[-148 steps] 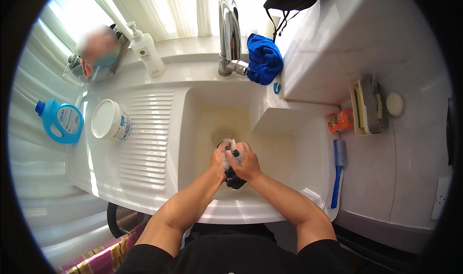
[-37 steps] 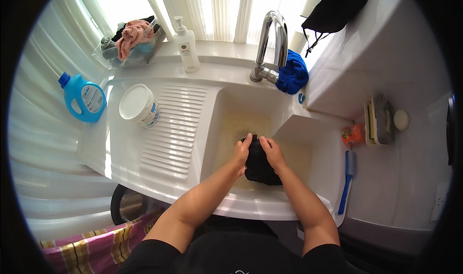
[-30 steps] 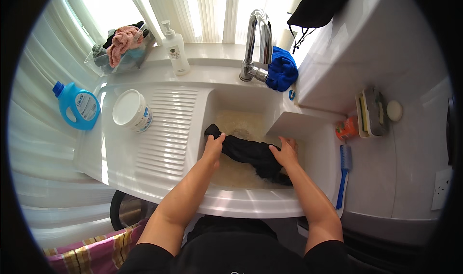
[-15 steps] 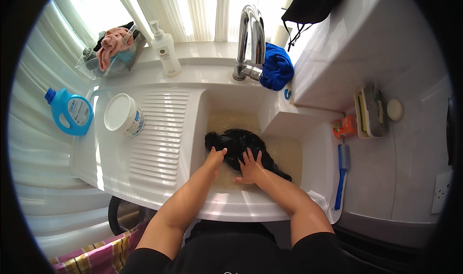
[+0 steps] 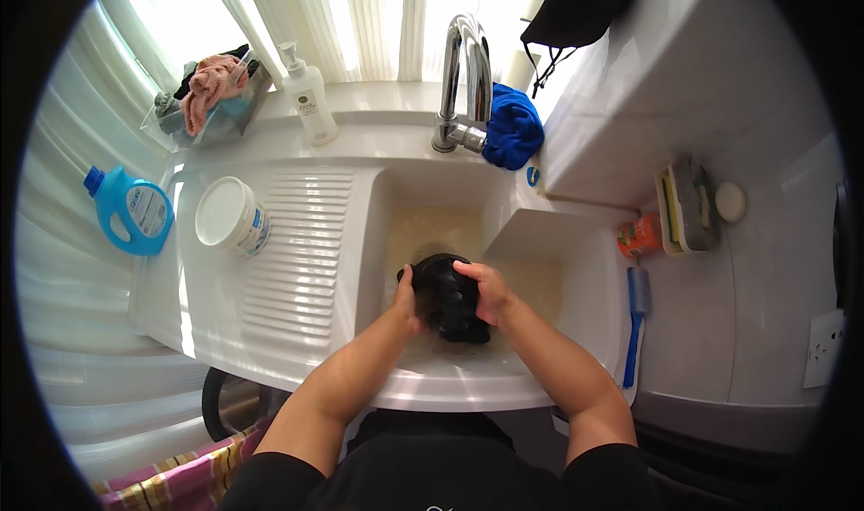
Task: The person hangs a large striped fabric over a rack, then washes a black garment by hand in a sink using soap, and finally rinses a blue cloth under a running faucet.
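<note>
white sink point(image 5: 367, 241) by pale curtains point(image 5: 85, 309), left hand point(image 5: 408, 304) and right hand point(image 5: 490, 293) clamped around black cloth point(image 5: 445, 300)

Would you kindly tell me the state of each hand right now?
Left hand: holding the left side of the bunched black cloth.
Right hand: holding the right side of the same cloth.

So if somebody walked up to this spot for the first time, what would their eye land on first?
Probably the dark black cloth bunched between the left hand and the right hand, standing out against the white sink. Next might come the vivid blue cloth just right of the chrome tap, then the bright blue jug at the far left.
</note>
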A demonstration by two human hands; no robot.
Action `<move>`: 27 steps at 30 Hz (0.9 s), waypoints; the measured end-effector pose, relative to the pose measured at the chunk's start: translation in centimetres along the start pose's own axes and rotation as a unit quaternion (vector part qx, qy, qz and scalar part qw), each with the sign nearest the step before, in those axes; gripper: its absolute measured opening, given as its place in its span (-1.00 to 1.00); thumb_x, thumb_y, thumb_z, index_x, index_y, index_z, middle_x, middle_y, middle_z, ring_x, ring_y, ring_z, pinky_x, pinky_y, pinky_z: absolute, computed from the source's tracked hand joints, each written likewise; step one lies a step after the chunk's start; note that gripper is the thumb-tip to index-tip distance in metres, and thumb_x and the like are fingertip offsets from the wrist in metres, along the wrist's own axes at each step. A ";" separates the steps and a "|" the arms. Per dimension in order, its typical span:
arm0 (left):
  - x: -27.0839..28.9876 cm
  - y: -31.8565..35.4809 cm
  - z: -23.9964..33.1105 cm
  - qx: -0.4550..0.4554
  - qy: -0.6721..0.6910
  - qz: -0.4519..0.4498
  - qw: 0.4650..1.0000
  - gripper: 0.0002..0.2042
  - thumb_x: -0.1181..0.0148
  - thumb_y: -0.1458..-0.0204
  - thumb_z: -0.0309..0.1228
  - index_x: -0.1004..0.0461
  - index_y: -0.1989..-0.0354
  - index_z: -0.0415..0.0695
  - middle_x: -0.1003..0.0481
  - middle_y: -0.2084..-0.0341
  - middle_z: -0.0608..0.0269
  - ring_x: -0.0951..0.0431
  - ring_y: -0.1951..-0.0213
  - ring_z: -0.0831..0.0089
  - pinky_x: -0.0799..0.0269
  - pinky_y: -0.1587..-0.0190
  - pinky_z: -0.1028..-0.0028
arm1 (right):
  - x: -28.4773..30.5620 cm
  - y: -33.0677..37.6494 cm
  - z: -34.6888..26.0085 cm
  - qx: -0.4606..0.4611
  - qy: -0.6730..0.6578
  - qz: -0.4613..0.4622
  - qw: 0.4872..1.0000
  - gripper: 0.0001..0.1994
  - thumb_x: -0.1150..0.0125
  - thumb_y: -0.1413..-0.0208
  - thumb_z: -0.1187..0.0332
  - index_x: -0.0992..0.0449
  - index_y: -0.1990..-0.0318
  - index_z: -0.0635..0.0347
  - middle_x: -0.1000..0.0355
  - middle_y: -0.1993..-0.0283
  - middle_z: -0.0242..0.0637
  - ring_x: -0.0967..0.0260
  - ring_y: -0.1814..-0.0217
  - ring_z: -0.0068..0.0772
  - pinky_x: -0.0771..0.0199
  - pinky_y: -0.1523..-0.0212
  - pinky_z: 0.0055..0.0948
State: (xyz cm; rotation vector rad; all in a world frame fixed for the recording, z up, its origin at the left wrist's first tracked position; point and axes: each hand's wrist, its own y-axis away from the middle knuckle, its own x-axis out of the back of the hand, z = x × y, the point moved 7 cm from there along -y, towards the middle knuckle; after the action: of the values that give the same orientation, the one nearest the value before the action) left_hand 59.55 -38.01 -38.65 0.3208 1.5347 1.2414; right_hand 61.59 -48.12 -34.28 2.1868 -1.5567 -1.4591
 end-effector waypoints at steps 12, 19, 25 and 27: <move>-1.0 -0.5 0.0 -0.029 0.000 -0.078 0.997 -0.57 0.25 -0.16 -0.12 -0.45 0.09 -0.17 -0.51 0.15 0.04 -0.53 0.08 0.14 -0.44 -0.05 0.13 | 5.2 0.5 1.3 0.249 0.394 0.260 0.846 0.02 -0.17 0.06 -0.27 0.14 -0.38 0.22 0.10 -0.34 0.25 0.08 -0.41 0.10 -0.13 -0.28 -0.09; -3.9 -0.2 0.2 -0.102 0.007 -0.174 0.979 -0.48 0.22 -0.18 0.14 -0.49 0.19 -0.07 -0.52 0.30 0.23 -0.53 0.23 0.39 -0.49 0.20 0.26 | -1.6 1.8 1.1 0.318 0.571 0.265 0.709 -0.42 -0.20 0.05 -0.19 -0.37 -0.01 -0.03 -0.19 -0.07 0.05 -0.33 0.00 0.15 -0.41 0.07 -0.04; -0.1 -2.6 -0.1 -0.117 -0.021 -0.077 0.990 -0.56 0.22 -0.21 0.06 -0.43 0.19 -0.06 -0.50 0.26 0.20 -0.52 0.19 0.32 -0.50 0.12 0.31 | -1.3 0.9 0.6 0.373 0.562 0.305 0.672 -0.63 -0.15 -0.04 -0.05 -0.46 0.29 0.09 -0.38 0.24 -0.07 -0.41 0.33 0.10 -0.45 0.32 -0.06; 0.9 -3.5 0.1 -0.152 -0.036 -0.066 0.986 -0.60 0.17 -0.21 0.00 -0.42 0.20 -0.08 -0.49 0.27 0.20 -0.52 0.20 0.33 -0.49 0.13 0.33 | -1.2 0.4 0.7 0.390 0.572 0.290 0.660 -0.65 -0.15 -0.05 -0.01 -0.47 0.33 0.11 -0.40 0.33 -0.06 -0.41 0.35 0.10 -0.45 0.34 -0.07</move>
State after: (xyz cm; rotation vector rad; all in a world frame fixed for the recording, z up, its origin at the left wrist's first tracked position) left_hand 60.66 -38.69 -42.00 0.0623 1.2613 1.3213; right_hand 60.77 -47.17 -33.65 1.7367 -1.9927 0.8622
